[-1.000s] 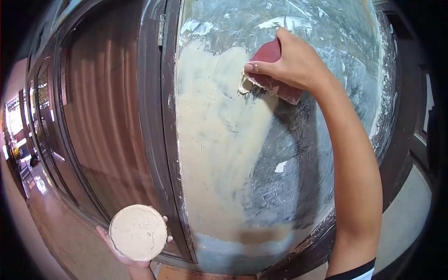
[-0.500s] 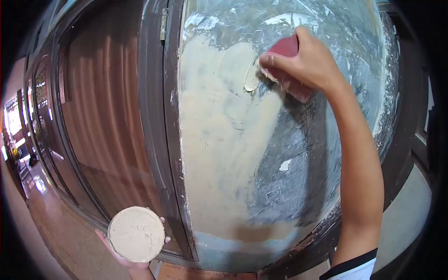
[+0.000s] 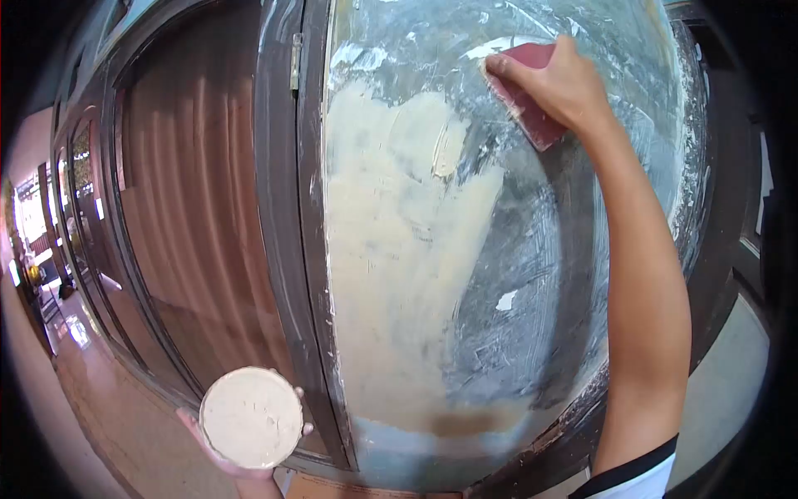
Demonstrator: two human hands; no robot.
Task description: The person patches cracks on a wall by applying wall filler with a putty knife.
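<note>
My right hand (image 3: 559, 83) grips a dark red putty spreader (image 3: 536, 116), its edge smeared with cream filler, close against the upper part of the wall panel (image 3: 532, 249). Cream putty (image 3: 391, 249) coats the panel's left and lower-left area, with a thicker ridge near its top. Bare grey and bluish surface with white streaks shows to the right. Low on the left, my left hand (image 3: 218, 453) holds a round tub of putty (image 3: 252, 417) from beneath, fingers curled round its side. The tub is filled with cream paste to about the rim.
Left of the panel runs a dark wooden frame (image 3: 287, 208) with a metal hinge (image 3: 295, 62). Beside it is a glazed window or door with a brown curtain (image 3: 191, 200) behind. A cardboard piece (image 3: 357, 489) lies below; a shiny floor (image 3: 108, 399) stretches off to the left.
My right hand and the spreader have moved up and slightly right, off the putty's top edge. The thick ridge of putty now shows uncovered. The tub stays in my left hand.
</note>
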